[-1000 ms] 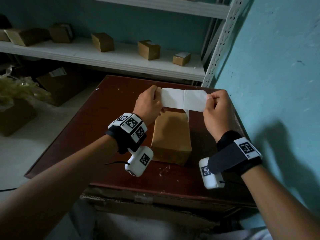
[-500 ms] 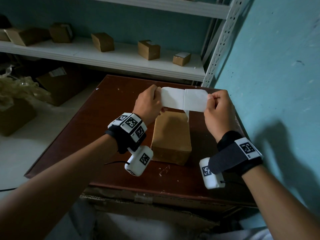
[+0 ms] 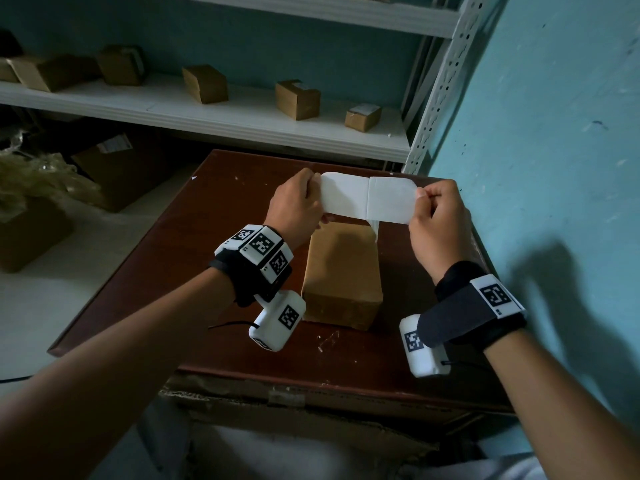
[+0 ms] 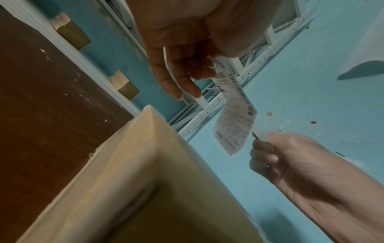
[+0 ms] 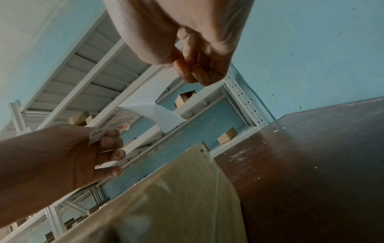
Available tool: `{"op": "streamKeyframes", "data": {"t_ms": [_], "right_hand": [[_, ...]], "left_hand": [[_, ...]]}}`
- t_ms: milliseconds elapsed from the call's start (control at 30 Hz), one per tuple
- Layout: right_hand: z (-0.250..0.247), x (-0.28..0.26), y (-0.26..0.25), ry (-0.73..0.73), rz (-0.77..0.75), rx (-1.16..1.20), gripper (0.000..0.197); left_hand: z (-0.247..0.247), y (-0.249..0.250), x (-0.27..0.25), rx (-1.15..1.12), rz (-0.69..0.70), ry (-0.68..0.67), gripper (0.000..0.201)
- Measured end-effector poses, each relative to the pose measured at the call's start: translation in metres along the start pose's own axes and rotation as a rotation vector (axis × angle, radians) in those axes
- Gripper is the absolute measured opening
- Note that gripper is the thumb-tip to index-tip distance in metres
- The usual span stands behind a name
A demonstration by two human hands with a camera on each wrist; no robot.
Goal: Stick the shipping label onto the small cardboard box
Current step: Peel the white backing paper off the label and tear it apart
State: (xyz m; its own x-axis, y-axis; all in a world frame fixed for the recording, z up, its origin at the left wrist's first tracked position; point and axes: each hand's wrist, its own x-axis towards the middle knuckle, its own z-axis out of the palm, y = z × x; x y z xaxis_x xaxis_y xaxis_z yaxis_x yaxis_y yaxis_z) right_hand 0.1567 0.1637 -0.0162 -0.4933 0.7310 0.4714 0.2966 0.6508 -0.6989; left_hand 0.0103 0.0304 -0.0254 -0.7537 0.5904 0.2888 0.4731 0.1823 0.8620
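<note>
A white shipping label [image 3: 367, 199] is stretched flat in the air between my two hands, blank side up, with a seam across its middle and a small flap hanging below. My left hand [image 3: 316, 197] pinches its left end and my right hand [image 3: 420, 199] pinches its right end. The printed side of the label [image 4: 234, 118] faces down. Directly under it, a small brown cardboard box [image 3: 343, 271] lies lengthwise on the dark wooden table [image 3: 194, 258], untouched. The box [image 5: 176, 197] fills the lower part of both wrist views.
A white metal shelf [image 3: 214, 119] behind the table carries several small cardboard boxes [image 3: 297, 99]. A turquoise wall [image 3: 554, 150] stands close on the right. Larger cartons [image 3: 114, 168] and crumpled plastic sit on the floor at the left.
</note>
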Motion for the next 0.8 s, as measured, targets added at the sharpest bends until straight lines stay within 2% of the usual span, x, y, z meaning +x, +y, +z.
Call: {"op": "streamKeyframes", "data": {"t_ms": [133, 800], "right_hand": [[0.0000, -0.0003, -0.0008, -0.007, 0.013, 0.020, 0.006], [0.0009, 0.0014, 0.0021, -0.001, 0.017, 0.031, 0.008]], "left_hand": [[0.0004, 0.0002, -0.0002, 0.016, 0.002, 0.016, 0.022], [-0.0009, -0.0025, 0.0014, 0.030, 0.016, 0.042, 0.022]]}}
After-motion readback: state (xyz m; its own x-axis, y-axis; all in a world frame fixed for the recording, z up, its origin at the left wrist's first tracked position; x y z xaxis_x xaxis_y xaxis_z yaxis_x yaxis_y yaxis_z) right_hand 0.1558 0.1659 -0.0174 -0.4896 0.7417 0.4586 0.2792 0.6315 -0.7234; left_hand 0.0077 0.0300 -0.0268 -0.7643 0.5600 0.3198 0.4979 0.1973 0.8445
